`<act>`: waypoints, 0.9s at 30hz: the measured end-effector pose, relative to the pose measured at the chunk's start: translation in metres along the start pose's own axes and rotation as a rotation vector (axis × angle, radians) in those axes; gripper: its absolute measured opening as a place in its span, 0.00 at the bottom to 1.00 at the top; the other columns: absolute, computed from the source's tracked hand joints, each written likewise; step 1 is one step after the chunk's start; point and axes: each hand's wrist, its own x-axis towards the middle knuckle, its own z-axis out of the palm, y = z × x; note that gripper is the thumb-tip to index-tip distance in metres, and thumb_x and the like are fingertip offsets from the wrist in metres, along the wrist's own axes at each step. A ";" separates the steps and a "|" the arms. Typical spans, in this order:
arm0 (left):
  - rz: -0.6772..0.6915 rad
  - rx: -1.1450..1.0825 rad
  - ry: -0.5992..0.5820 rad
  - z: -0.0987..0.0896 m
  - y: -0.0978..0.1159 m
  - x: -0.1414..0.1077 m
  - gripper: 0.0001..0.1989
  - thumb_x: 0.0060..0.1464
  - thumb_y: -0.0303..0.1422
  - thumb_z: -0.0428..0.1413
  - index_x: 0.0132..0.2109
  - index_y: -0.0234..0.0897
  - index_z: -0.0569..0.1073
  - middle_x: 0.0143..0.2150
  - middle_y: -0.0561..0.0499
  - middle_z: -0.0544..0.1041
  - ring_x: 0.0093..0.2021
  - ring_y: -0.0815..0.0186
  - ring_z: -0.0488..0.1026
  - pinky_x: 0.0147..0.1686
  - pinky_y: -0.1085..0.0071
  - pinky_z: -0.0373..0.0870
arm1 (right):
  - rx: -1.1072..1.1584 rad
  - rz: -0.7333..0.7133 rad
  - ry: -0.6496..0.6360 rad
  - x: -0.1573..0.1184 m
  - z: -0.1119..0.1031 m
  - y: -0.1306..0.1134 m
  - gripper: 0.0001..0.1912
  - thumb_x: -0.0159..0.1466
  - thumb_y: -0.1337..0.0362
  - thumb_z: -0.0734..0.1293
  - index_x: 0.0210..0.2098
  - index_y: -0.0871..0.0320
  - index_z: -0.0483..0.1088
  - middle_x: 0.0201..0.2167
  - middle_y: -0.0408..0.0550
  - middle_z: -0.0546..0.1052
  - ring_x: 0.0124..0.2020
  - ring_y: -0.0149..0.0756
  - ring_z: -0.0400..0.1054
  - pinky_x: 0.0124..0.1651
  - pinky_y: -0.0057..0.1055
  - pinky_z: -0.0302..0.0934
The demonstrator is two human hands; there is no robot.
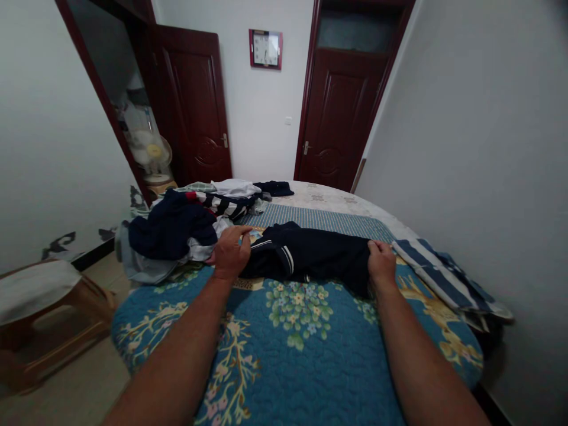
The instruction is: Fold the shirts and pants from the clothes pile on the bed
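Note:
A dark navy polo shirt (pixel 328 251) with white stripes along its trim stretches sideways between my hands, just above the flowered blue quilt (pixel 284 373). My left hand (pixel 231 253) is closed at the shirt's left end, thumb and fingers brought together; the cloth between them is partly hidden. At the opposite end, my right hand (pixel 381 262) pinches the hem corner, and the fabric hangs slightly below it. Left of my left hand lies a heap of loose clothes, with a crumpled navy garment (pixel 173 228) on top.
Folded blue-and-white striped cloth (pixel 439 272) lies at the quilt's right edge. A dark folded garment (pixel 277 188) rests at the far end near a striped mat (pixel 328 219). A wooden stool (pixel 57 296) stands at left; a wall runs close on the right.

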 end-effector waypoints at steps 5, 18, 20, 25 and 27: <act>-0.058 -0.341 -0.368 0.045 0.014 -0.034 0.24 0.39 0.20 0.72 0.45 0.46 0.83 0.58 0.43 0.79 0.76 0.42 0.55 0.78 0.49 0.39 | 0.273 0.082 -0.079 -0.006 0.005 -0.011 0.21 0.55 0.45 0.70 0.37 0.55 0.77 0.36 0.45 0.81 0.45 0.44 0.74 0.52 0.39 0.68; -0.023 0.241 0.046 0.019 0.003 -0.002 0.11 0.54 0.29 0.57 0.43 0.42 0.80 0.40 0.48 0.80 0.44 0.55 0.76 0.53 0.63 0.69 | 0.383 0.252 -0.519 -0.006 -0.016 -0.026 0.21 0.55 0.45 0.75 0.38 0.55 0.78 0.27 0.42 0.77 0.29 0.38 0.70 0.35 0.35 0.65; -0.088 0.267 0.187 0.005 -0.005 0.009 0.11 0.55 0.32 0.56 0.44 0.40 0.80 0.39 0.49 0.80 0.42 0.57 0.76 0.48 0.65 0.70 | 0.258 0.223 -0.796 -0.022 -0.009 -0.034 0.22 0.57 0.44 0.73 0.41 0.55 0.80 0.33 0.45 0.81 0.34 0.41 0.73 0.40 0.36 0.66; -0.256 0.231 0.368 -0.014 -0.030 0.025 0.14 0.55 0.39 0.58 0.45 0.38 0.80 0.36 0.52 0.79 0.37 0.60 0.74 0.40 0.69 0.69 | -0.008 -0.015 -1.181 -0.067 0.015 -0.054 0.20 0.61 0.46 0.73 0.46 0.52 0.82 0.42 0.45 0.82 0.44 0.42 0.74 0.48 0.36 0.65; -0.265 0.256 0.340 -0.015 -0.030 0.024 0.13 0.56 0.41 0.58 0.42 0.38 0.79 0.34 0.52 0.78 0.35 0.61 0.73 0.37 0.69 0.68 | -0.066 -0.042 -1.262 -0.078 0.021 -0.060 0.22 0.61 0.46 0.73 0.48 0.52 0.81 0.39 0.45 0.81 0.40 0.40 0.73 0.43 0.33 0.65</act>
